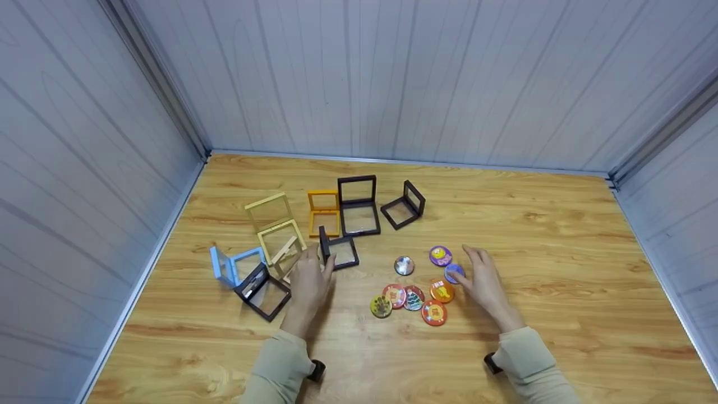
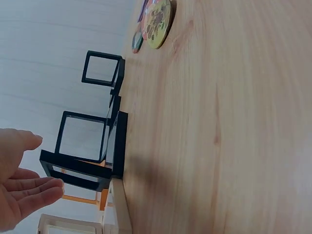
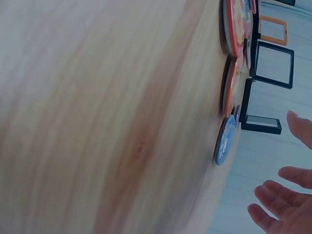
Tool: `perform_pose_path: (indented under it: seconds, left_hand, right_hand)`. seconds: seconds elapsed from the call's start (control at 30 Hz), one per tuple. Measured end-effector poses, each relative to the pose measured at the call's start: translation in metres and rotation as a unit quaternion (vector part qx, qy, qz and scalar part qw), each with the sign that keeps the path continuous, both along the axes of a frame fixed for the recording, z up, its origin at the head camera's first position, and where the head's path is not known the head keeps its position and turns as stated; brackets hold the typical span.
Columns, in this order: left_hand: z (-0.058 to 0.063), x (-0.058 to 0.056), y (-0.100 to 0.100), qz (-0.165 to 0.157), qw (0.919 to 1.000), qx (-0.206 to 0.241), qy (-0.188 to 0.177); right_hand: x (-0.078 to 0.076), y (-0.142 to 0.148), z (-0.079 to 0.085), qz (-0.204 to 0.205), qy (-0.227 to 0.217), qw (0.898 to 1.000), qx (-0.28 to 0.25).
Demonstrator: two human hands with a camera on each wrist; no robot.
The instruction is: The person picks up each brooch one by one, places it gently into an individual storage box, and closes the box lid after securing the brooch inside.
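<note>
My left hand (image 1: 308, 280) hovers between a small black hinged frame (image 1: 353, 251) and a cream hinged frame (image 1: 287, 253). In the left wrist view its thumb and fingers (image 2: 41, 190) are apart, with nothing between them. Over on the right, my right hand (image 1: 487, 286) is beside a blue round badge (image 1: 452, 274), holding nothing. The right wrist view shows this badge (image 3: 224, 140) flat on the table, the fingers spread above it. Around it lie a purple badge (image 1: 440, 256), an orange badge (image 1: 442, 291) and a red badge (image 1: 434, 312).
Several more badges, including a yellow one (image 1: 381, 306) and a pale one (image 1: 404, 265), lie mid-table. Opened frames stand to the left and back: light blue (image 1: 247, 261), pale yellow (image 1: 269, 210), orange (image 1: 324, 223), black (image 1: 360, 219). White panel walls (image 1: 381, 84) enclose the table.
</note>
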State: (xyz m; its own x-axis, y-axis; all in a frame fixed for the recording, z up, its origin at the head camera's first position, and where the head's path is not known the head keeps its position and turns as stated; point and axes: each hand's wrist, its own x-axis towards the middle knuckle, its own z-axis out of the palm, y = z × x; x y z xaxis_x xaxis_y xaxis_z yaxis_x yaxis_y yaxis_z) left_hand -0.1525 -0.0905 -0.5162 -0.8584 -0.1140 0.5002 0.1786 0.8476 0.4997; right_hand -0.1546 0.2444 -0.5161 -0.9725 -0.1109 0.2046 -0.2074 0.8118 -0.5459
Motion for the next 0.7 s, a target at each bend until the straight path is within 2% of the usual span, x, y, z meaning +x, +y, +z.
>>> perform_pose_path:
  seconds: [0.17,0.37,0.7]
  left_hand:
    - [-0.002,-0.005,0.004,0.012,0.9996,0.019,-0.019]
    - [-0.002,-0.009,0.005,0.011,0.9982,0.046,-0.038]
    - [-0.001,-0.010,0.007,0.018,0.9978,0.059,-0.026]
  right_hand:
    - [-0.009,-0.003,-0.004,0.001,-0.030,1.000,-0.001]
    - [-0.020,-0.006,-0.009,0.000,-0.067,0.998,0.005]
    - [-0.032,-0.013,-0.016,-0.001,-0.100,0.995,-0.002]
